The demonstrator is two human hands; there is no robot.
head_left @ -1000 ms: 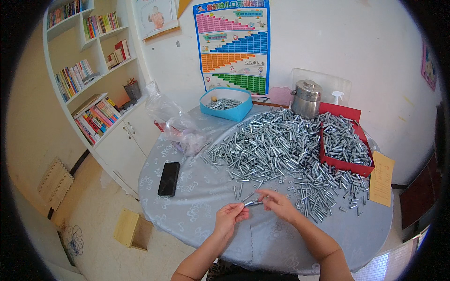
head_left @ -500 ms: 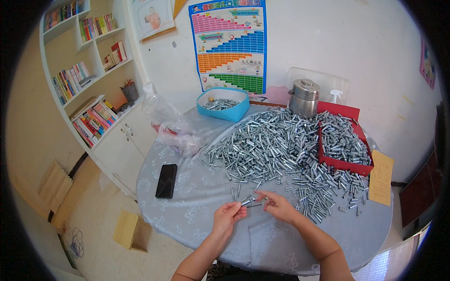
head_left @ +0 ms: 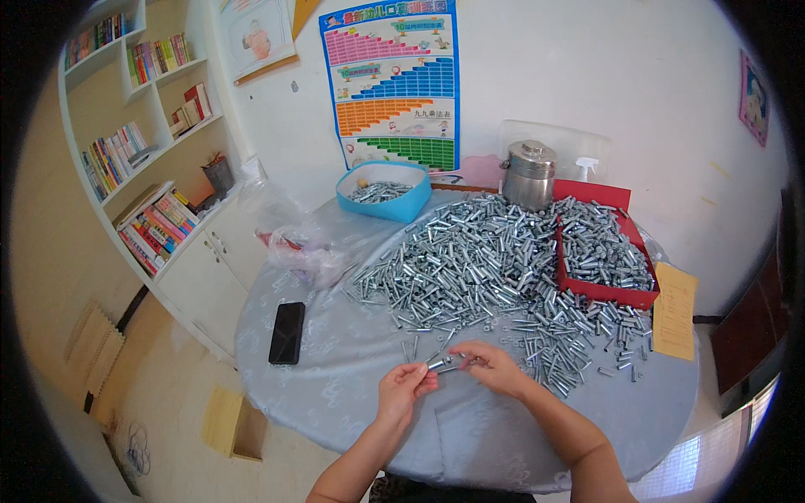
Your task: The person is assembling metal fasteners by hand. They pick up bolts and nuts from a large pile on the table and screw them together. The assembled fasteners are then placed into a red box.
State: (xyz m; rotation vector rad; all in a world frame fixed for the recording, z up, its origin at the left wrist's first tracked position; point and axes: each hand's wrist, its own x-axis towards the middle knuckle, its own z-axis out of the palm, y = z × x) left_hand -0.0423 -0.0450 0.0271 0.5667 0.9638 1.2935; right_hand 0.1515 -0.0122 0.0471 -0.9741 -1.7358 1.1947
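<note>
My left hand (head_left: 401,392) is closed in a pinch on a slim silvery metal bolt (head_left: 438,365), held low over the near part of the table. My right hand (head_left: 495,370) is just right of the bolt's far end, its fingers curled in; whether something small is between them is hidden. Beyond both hands spreads a large heap of loose metal bolts and sleeves (head_left: 470,256). A few single pieces (head_left: 409,345) lie on the grey tablecloth (head_left: 344,386) right in front of my fingers.
A red box (head_left: 608,293) full of metal parts stands at the right, beside a yellow-brown paper (head_left: 673,314). Behind the heap are a steel canister (head_left: 530,180) and a blue basket (head_left: 407,205) of parts. Leftward lie a plastic bag (head_left: 314,256) and a black phone (head_left: 287,333).
My right hand's fingers have curled in from a more stretched pose. The left hand keeps its pinch on the bolt. The whole view has shifted slightly.
</note>
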